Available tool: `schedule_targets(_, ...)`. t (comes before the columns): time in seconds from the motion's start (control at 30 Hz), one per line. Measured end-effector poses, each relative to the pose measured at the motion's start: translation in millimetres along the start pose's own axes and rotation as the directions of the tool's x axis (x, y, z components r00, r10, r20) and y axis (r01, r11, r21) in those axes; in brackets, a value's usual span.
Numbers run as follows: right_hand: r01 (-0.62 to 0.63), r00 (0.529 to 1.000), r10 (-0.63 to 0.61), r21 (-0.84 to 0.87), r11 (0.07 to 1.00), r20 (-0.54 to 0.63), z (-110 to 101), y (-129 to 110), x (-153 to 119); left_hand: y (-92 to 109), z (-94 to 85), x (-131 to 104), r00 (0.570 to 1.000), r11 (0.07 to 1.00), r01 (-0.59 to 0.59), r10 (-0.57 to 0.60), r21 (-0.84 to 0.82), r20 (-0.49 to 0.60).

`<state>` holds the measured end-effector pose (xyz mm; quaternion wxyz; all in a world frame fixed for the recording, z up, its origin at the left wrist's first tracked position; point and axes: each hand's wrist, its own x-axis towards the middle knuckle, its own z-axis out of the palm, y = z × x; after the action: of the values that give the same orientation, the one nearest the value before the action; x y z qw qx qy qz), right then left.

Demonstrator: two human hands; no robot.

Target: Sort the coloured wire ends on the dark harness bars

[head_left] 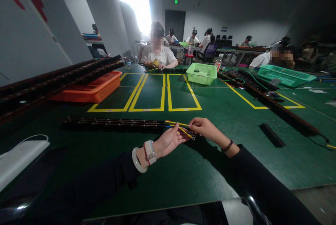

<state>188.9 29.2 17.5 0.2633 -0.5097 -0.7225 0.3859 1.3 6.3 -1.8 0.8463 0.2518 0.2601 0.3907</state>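
Note:
A long dark strip assembly with copper-coloured lines lies across the green table, its right end reaching my hands. Yellow wires come out of that end. My left hand is palm up, its thumb pressing a yellow wire against the fingers; a ring terminal shows at the wire's tip. To the right, my right hand pinches the end of another yellow wire. Some blue and red wires sit behind my left fingers, partly hidden.
An orange basket stands at left under long dark strips. Green baskets are farther back. A short black bar lies at right, a white device at left. A co-worker sits opposite.

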Motion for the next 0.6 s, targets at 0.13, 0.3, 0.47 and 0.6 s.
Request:
schedule_targets(0.13,0.044,0.996,-0.047,-0.041,0.998,-0.078,-6.1,9.0,3.7,1.4,3.3,-4.1,1.000,0.998,0.000,0.000,0.063,-0.011)
schedule_targets(0.3,0.145,0.952,-0.224,-0.340,0.929,-0.208,0.2,13.3,9.0,3.3,6.1,-7.2,0.998,0.999,0.020,-0.018,0.032,-0.064)
schedule_targets(0.47,0.157,0.945,-0.274,-0.486,0.860,-0.178,3.3,12.1,16.0,3.4,3.9,-6.2,0.998,0.999,0.028,-0.025,0.046,-0.062)
schedule_targets(0.6,0.188,0.934,-0.327,-0.581,0.792,-0.144,3.7,15.2,17.0,1.7,0.0,-3.5,0.998,0.999,0.031,-0.030,0.010,-0.050)
